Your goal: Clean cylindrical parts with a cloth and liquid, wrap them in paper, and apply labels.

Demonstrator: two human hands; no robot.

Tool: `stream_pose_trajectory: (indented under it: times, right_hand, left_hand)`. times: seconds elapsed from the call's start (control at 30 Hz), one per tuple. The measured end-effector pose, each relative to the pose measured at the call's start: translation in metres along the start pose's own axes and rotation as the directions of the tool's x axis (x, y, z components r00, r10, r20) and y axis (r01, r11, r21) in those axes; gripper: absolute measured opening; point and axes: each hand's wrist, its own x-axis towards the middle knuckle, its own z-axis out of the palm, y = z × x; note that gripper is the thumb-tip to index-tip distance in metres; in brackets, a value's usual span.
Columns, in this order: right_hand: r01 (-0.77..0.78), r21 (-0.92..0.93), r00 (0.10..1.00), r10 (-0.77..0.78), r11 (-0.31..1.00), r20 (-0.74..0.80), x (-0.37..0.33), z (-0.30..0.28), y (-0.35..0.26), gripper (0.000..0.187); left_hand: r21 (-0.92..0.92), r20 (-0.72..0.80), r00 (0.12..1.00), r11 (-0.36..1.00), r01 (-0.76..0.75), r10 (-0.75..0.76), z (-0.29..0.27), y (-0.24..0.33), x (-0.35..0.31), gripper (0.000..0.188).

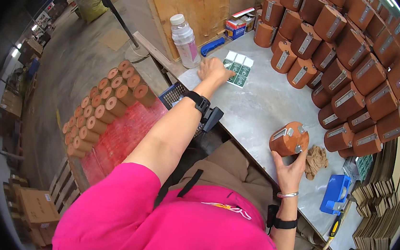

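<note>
My left hand (215,70) reaches to the back of the metal tabletop, its fingers curled in a pinch at the left edge of a sheet of green and white stickers (240,70). Whether one sticker is lifted is too small to tell. Nearer me, my right hand (288,171) grips a brown cylinder (282,141) from its near side. The cylinder rests tilted on the table, with metal strips and clasps on its surface. Just right of that hand lies a crumpled tan cloth (316,163).
Brown cylinders with metal strips (345,66) are stacked high at the back right. A clear bottle (185,41), a blue-handled tool (212,45) and a small box (238,25) stand behind the stickers. A blue tape dispenser (335,193), brush (336,225) and cardboard sheets (381,190) lie right.
</note>
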Motion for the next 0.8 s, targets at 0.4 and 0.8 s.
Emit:
stream_pose_trajectory:
  times: [0.4,0.8]
  right_hand:
    - [0.084,0.037,0.962,-0.072,0.996,-0.265,0.005,-0.042,-0.067,0.032]
    - [0.403,-0.021,0.911,-0.403,0.915,-0.086,0.024,-0.022,-0.106,0.027]
  left_hand:
    - [-0.925,0.344,0.841,-0.002,0.379,0.418,-0.05,0.002,-0.126,0.028]
    - [-0.849,0.339,0.66,-0.084,0.522,0.67,-0.104,0.014,-0.207,0.032]
